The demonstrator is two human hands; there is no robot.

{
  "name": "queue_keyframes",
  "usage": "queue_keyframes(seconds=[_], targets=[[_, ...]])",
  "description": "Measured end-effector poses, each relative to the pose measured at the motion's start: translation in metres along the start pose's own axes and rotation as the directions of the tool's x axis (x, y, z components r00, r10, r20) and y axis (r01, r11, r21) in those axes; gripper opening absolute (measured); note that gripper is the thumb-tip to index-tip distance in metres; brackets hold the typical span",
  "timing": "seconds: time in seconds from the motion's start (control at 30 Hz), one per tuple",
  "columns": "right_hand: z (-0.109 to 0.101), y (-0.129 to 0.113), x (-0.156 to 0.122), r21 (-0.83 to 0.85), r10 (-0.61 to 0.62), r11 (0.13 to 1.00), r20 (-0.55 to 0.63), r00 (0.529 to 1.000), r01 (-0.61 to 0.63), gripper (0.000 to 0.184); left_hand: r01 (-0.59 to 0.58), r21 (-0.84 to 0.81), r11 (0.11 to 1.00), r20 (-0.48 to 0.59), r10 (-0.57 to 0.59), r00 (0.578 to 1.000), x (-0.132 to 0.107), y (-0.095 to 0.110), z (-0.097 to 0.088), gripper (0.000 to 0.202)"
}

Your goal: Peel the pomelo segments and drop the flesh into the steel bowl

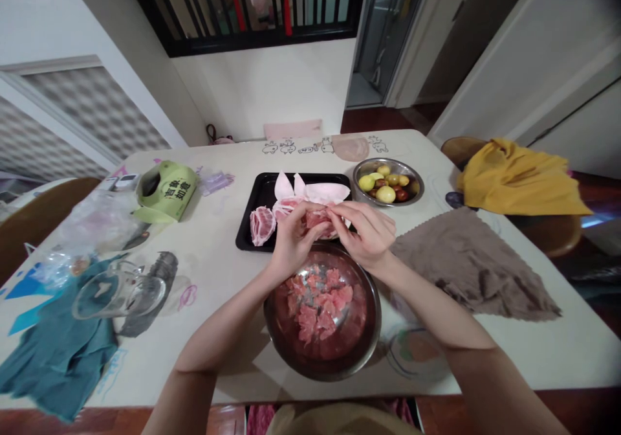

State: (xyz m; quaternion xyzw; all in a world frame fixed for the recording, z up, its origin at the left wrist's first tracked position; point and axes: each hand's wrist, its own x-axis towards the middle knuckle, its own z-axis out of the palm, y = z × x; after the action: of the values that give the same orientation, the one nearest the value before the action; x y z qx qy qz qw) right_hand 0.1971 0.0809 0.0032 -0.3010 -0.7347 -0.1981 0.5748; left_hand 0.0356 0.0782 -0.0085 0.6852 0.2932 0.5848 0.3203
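Closest in is a steel bowl [322, 312] with pink pomelo flesh chunks [317, 305] inside. Right above its far rim, both hands pinch one pomelo segment [317, 218]: left hand [294, 237] and right hand [369, 231], fingers curled on it. Behind the bowl sits a black tray [264, 195] of peel, then a small fruit bowl [388, 181]. Far left of the bowl, a green tissue pack [167, 192], its Chinese print too blurry to read.

Teal cloth [53, 351] — cut off left

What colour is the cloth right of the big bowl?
Brown; the cloth lies flat on the table beside the bowl, clearest in the head view.
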Motion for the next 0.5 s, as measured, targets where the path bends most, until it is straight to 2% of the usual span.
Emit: queue_keyframes(seconds=[0.17, 0.27, 0.4, 0.5], targets=[[0.003, -0.002, 0.001, 0.154, 0.109, 0.981, 0.051, 0.993, -0.116, 0.019, 0.024, -0.063, 0.998, -0.011, -0.024, 1.0, -0.001, -0.001, 0.002, 0.016], [0.007, -0.002, -0.001, 0.174, 0.119, 0.976, 0.077, 0.99, -0.131, 0.026, 0.022, -0.062, 0.998, -0.023, -0.023, 0.999, -0.002, 0.001, 0.001, 0.02], [0.007, 0.003, -0.006, 0.13, -0.009, 0.992, 0.067, 0.998, 0.0, 0.028, 0.057, -0.034, 0.998, -0.027, -0.058, 0.998, -0.004, 0.0, -0.001, 0.041], [0.002, 0.006, -0.009, 0.135, -0.148, 0.981, 0.073, 0.986, 0.137, 0.032, 0.051, 0.04, 0.998, -0.016, -0.05, 0.999, -0.006, -0.004, -0.005, 0.035]])
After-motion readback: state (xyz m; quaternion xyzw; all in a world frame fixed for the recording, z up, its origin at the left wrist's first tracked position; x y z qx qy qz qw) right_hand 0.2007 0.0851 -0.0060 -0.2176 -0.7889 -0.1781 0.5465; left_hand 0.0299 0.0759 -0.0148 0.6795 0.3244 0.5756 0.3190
